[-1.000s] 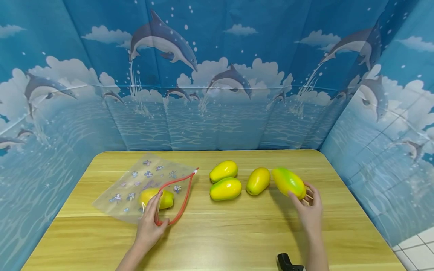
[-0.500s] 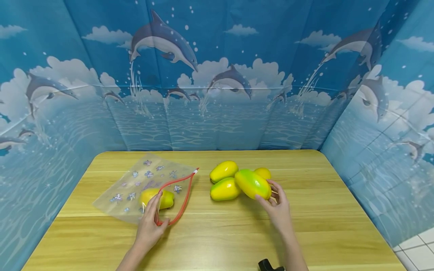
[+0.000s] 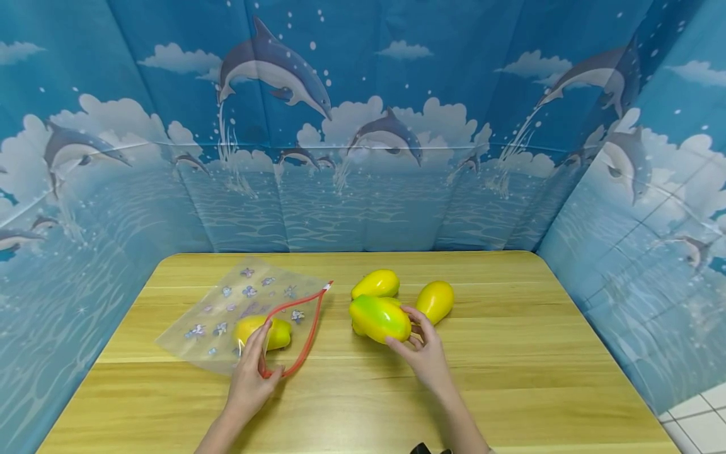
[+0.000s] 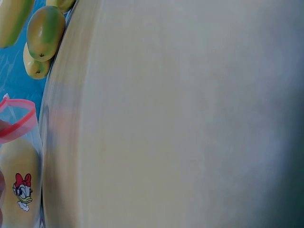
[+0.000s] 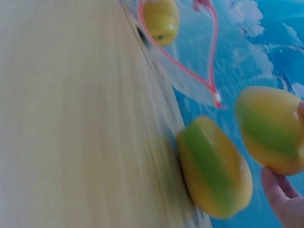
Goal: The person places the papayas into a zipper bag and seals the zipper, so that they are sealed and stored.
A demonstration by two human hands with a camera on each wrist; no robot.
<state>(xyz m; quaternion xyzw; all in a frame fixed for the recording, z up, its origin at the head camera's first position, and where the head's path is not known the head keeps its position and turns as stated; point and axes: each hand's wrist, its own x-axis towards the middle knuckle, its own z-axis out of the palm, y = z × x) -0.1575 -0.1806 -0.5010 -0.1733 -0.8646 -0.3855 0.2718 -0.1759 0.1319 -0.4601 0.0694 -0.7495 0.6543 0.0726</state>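
Observation:
My left hand [image 3: 249, 378] grips the rim of a clear zip bag [image 3: 207, 309] by its red zip edge, and the mouth gapes toward the right. Inside the bag lies one yellow-green mango [image 3: 280, 334]. My right hand [image 3: 425, 356] holds another mango [image 3: 379, 317] by its right end, raised over the table. In the right wrist view, the fingers [image 5: 280, 194] touch this held mango [image 5: 268, 126]. Below it, a mango [image 3: 357, 329] on the table is mostly hidden. Two more mangoes lie near, one behind [image 3: 377, 282] and one to the right [image 3: 437, 301].
All of this is on a light wooden table [image 3: 340, 403]. A blue dolphin-print curtain [image 3: 363, 208] hangs around its back and sides. Part of a black object [image 3: 421, 449] shows at the bottom edge, by the right forearm.
My right hand has carried its mango leftward, past the right-hand mango, to above the middle ones. The left hand and the bag stay where they were.

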